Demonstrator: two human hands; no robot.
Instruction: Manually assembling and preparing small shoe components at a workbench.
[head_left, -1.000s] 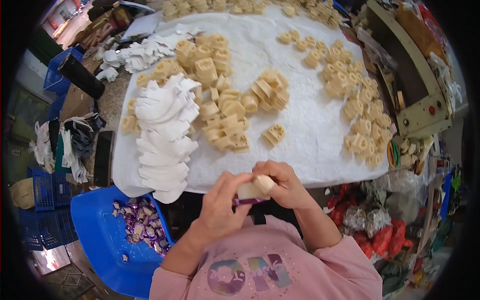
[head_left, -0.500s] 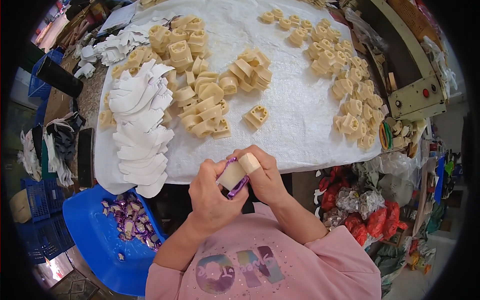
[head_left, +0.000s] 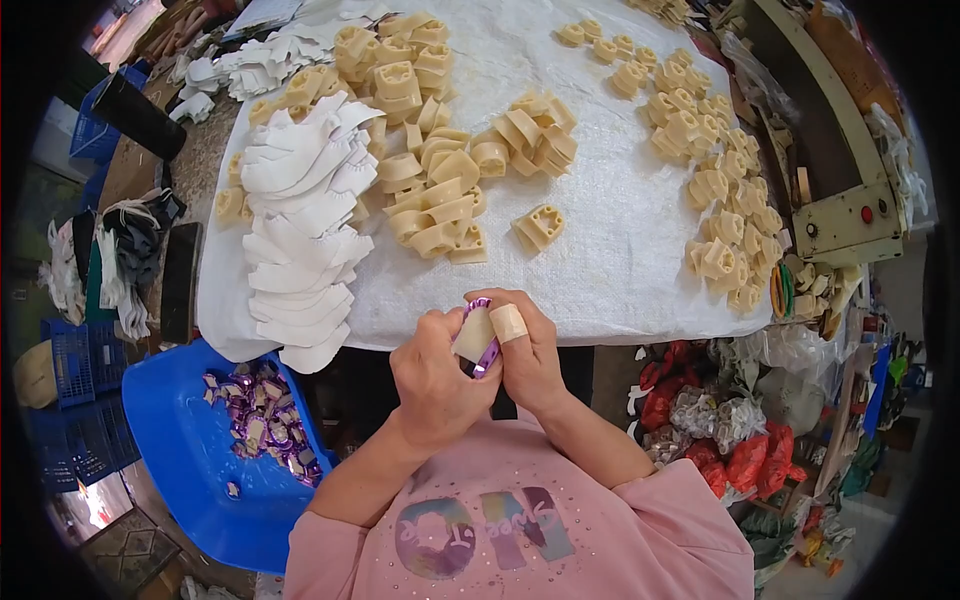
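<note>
Above my lap, near the table's front edge, both hands hold a small heel-shaped piece [head_left: 474,338] with a beige face and shiny purple material round its edges. My left hand [head_left: 435,378] closes round its left and lower side. My right hand [head_left: 532,368] grips it from the right, its thumb wrapped in beige tape [head_left: 509,322]. The fingers hide part of the piece. Beyond the hands, a single beige hollow plastic shoe heel [head_left: 540,228] lies on the white cloth [head_left: 600,270].
Beige heels [head_left: 440,205] are piled left of centre, with another heap [head_left: 722,200] along the right. Overlapping white cut pieces [head_left: 305,240] lie at the left. A blue basin [head_left: 185,490] below left holds several purple-and-beige pieces [head_left: 265,420]. A machine frame [head_left: 850,225] stands right.
The view has shifted slightly, so the table appears further right. Both hands still hold the purple-edged piece, now turned more upright, with the fingers moved closer about it.
</note>
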